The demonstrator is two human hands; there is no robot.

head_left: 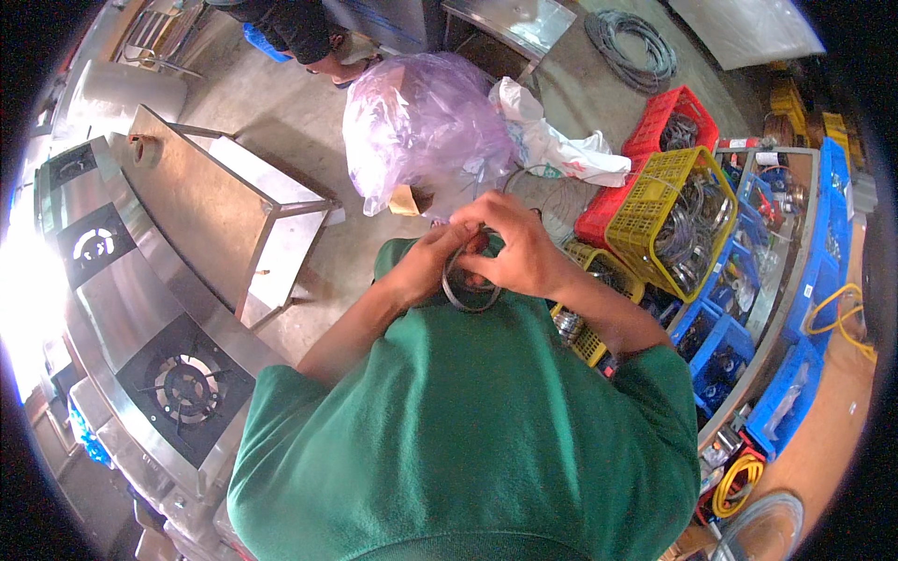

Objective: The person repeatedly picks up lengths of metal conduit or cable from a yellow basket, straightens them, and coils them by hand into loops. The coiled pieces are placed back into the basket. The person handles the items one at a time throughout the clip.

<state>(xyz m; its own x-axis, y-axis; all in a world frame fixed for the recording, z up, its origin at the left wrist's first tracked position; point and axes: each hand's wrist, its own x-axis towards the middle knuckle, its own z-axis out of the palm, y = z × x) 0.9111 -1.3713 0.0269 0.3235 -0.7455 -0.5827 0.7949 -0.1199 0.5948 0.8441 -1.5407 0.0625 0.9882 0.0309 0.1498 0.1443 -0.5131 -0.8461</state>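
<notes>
In front of my chest both hands are together at a small coil of grey cable (472,307), whose loop hangs below the fingers. My left hand (426,265) pinches the coil at its upper left side, fingertips pressed together. My right hand (524,245) is curled at its upper right, the thumb and fingers closing around the cable. The fingertips meet near the top of the loop, and part of the cable is hidden behind them. Something reddish-brown shows between the hands, too small to make out.
At left runs a steel counter with gas burners (190,388), beside a table-like panel (196,201). Ahead lie a purple plastic bag (421,122) and a white sack (557,140). A yellow crate (655,201), red crate (669,122) and blue bins (720,346) stand right. Another person's foot (355,73) shows.
</notes>
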